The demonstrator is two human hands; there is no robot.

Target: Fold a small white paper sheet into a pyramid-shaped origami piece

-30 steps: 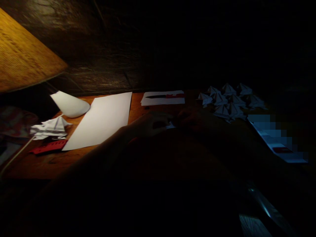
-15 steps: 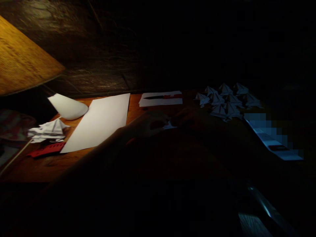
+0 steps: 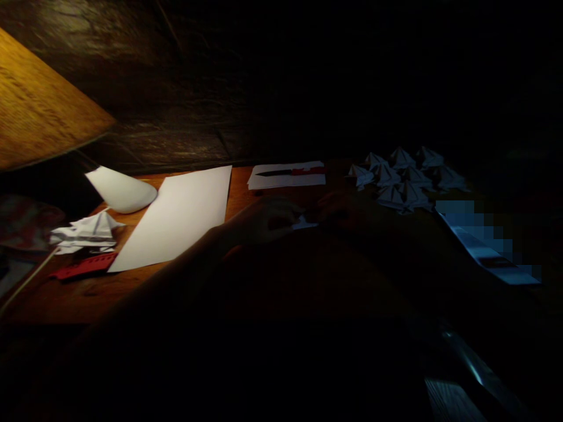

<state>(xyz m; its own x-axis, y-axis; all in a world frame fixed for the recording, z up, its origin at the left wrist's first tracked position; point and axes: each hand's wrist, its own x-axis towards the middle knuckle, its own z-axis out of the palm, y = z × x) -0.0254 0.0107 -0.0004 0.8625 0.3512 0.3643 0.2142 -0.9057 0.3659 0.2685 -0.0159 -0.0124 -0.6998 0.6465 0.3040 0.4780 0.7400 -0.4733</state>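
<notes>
The scene is very dark. My left hand point(image 3: 264, 220) and my right hand point(image 3: 345, 211) meet at mid-table, fingers curled around a small white piece of paper point(image 3: 303, 223) between them. Both hands pinch it just above the wooden table point(image 3: 70, 290). A large white sheet point(image 3: 176, 214) lies flat to the left of my left forearm. A pile of several folded white paper shapes point(image 3: 402, 176) sits just beyond my right hand.
A knife with a red handle point(image 3: 292, 172) lies on a small white sheet at the back. At far left lie a curled paper point(image 3: 121, 189), crumpled folded papers point(image 3: 85, 231) and a red strip point(image 3: 83, 265). A blurred paper point(image 3: 488, 246) is at right.
The hands have hardly moved; the small paper between them has shifted slightly. The view has drifted a little.
</notes>
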